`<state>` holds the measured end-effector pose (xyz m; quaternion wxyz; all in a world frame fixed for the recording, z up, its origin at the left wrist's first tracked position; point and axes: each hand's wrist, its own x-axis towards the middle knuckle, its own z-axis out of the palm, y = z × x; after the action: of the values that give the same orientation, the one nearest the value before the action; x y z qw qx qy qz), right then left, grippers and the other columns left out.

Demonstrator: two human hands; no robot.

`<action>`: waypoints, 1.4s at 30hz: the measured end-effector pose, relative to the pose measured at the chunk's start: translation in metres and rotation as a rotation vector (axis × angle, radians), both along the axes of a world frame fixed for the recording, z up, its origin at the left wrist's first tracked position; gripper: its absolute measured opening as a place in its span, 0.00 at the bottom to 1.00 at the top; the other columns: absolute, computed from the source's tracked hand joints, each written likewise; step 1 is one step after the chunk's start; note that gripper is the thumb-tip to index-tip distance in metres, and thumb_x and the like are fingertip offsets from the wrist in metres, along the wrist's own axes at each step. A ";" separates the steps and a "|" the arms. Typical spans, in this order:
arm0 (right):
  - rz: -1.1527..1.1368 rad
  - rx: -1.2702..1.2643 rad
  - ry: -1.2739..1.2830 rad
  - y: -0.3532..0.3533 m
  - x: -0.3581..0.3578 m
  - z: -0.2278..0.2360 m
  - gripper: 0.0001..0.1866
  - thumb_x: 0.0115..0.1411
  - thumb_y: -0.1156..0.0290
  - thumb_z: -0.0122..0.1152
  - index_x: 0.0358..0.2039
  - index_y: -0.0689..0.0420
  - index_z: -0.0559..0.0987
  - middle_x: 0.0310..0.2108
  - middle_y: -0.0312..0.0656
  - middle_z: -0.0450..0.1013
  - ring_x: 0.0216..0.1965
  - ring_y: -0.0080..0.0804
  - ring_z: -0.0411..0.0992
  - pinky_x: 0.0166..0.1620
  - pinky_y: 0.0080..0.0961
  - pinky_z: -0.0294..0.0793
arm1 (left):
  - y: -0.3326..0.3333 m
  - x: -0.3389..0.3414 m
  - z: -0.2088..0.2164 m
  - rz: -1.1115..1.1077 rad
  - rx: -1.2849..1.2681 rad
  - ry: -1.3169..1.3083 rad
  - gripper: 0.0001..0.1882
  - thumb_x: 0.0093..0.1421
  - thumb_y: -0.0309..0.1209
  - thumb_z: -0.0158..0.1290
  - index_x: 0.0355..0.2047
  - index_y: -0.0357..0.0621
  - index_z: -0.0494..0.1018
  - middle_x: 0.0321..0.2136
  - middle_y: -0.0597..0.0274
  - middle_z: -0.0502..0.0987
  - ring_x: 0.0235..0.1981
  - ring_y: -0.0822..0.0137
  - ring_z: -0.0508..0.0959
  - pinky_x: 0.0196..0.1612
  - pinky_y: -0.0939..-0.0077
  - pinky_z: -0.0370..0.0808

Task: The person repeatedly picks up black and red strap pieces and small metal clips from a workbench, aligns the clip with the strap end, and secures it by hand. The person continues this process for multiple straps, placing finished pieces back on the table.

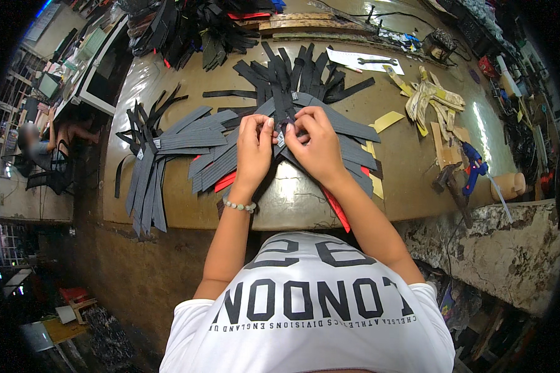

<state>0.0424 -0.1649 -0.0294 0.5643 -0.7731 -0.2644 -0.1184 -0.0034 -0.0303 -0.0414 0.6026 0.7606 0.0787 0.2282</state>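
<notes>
Left hand [255, 148], right hand [320, 144]: fingertips pinching the black strap [282, 102] between them. Strap: likely light, pliant, not fragile; best held near its end. Under hands: grey straps [219, 163]. Farther right: glue gun [475, 166]. Beyond right hand: wrench [378, 61].

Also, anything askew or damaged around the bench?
Yes. The ledge at lower right looks chipped and patchy, its surface rough and uneven. The hammer also sits oddly: its handle seems to poke past the near edge of the table.
</notes>
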 end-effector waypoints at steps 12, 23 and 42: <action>-0.043 -0.243 -0.261 -0.003 -0.006 0.008 0.08 0.54 0.69 0.62 0.29 0.60 0.75 0.35 0.43 0.70 0.36 0.43 0.71 0.35 0.37 0.75 | 0.003 0.003 -0.017 0.016 -0.142 -0.057 0.11 0.68 0.35 0.49 0.39 0.37 0.68 0.27 0.64 0.73 0.27 0.78 0.72 0.31 0.84 0.71; 0.171 0.750 0.715 -0.025 0.026 0.002 0.14 0.67 0.62 0.52 0.35 0.62 0.70 0.32 0.41 0.70 0.31 0.25 0.72 0.35 0.25 0.82 | -0.012 -0.061 0.051 -0.812 0.545 0.434 0.12 0.63 0.35 0.52 0.32 0.38 0.75 0.25 0.56 0.77 0.26 0.69 0.75 0.33 0.76 0.71; 0.063 0.188 0.277 -0.021 0.010 -0.001 0.09 0.56 0.75 0.64 0.24 0.68 0.76 0.38 0.43 0.70 0.31 0.19 0.72 0.30 0.14 0.76 | -0.036 -0.006 0.019 0.134 0.822 0.029 0.07 0.64 0.27 0.48 0.35 0.33 0.67 0.34 0.44 0.70 0.34 0.45 0.73 0.37 0.54 0.70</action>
<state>0.0524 -0.1857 -0.0305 0.6687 -0.7170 -0.1958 -0.0172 -0.0093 -0.0662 -0.0224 0.2316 0.9342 0.0389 0.2687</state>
